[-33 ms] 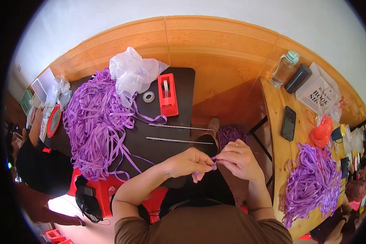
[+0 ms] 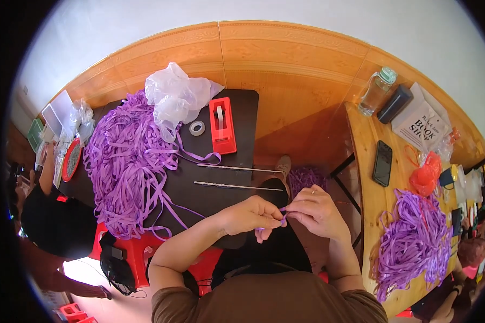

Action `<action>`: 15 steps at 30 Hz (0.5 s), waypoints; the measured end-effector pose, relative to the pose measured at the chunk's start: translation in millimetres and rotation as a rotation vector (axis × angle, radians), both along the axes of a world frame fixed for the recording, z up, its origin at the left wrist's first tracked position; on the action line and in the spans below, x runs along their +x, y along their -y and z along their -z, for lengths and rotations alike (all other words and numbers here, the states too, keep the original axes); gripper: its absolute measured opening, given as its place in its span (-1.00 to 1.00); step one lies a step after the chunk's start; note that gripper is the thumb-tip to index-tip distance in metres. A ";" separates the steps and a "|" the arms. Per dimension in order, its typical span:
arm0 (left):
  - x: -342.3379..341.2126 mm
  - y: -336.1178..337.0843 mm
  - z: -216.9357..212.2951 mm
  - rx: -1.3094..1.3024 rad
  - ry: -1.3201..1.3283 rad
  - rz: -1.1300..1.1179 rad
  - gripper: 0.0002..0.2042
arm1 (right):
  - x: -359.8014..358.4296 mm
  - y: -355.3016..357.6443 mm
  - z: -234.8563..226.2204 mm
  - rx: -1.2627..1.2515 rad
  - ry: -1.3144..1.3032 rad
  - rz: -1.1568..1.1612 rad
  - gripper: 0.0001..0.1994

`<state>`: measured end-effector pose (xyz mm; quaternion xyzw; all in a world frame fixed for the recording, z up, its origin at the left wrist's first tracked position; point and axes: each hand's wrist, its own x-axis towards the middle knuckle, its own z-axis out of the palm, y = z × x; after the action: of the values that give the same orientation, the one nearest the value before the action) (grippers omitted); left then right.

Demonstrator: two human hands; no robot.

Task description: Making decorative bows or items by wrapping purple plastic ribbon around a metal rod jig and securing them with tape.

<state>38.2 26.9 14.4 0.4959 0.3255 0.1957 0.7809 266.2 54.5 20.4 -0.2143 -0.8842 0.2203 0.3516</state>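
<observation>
My left hand (image 2: pixel 251 217) and my right hand (image 2: pixel 313 211) meet above my lap, fingertips close together. Both pinch a short piece of purple ribbon (image 2: pixel 284 218), mostly hidden by the fingers. To the left, a big heap of purple ribbon (image 2: pixel 129 172) covers part of the dark table (image 2: pixel 242 124). Two thin metal rods (image 2: pixel 237 185) lie side by side near the table's right edge, their tips reaching past it. Behind them stand a red tape dispenser (image 2: pixel 222 129) and a loose roll of tape (image 2: pixel 197 128).
A crumpled clear plastic bag (image 2: pixel 172 94) sits on the heap. On the wooden table (image 2: pixel 369 215) at right are a black phone (image 2: pixel 382 163), a water bottle (image 2: pixel 376 94), a paper bag (image 2: pixel 421 121) and more purple ribbon (image 2: pixel 415 242). A person in black (image 2: pixel 56 220) is at left.
My hands hold the same position. At the far left, a person's leg has shifted slightly.
</observation>
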 end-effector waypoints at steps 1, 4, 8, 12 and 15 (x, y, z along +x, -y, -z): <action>-0.7 -0.7 -0.5 -0.039 0.023 0.054 -0.79 | -0.2 -0.1 0.3 0.001 -0.001 0.000 -0.79; -0.6 1.3 -9.0 -0.078 0.050 -0.035 -0.80 | -1.0 0.3 3.0 -0.272 -0.112 -0.101 -0.79; -2.8 3.7 -7.5 -0.097 0.137 -0.061 -0.79 | -3.7 8.7 18.2 -0.189 -0.189 0.070 -0.76; -4.3 5.8 -4.9 -0.124 0.149 -0.071 -0.78 | -3.0 9.7 26.5 0.161 -0.177 0.157 -0.65; -6.0 8.5 -6.7 -0.127 0.167 -0.048 -0.78 | -8.1 11.7 24.5 0.238 -0.191 0.259 -0.66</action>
<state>32.3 18.5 21.1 0.4196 0.2827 0.2339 0.8302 258.1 42.8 -4.1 -0.2615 -0.8315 0.0865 0.4824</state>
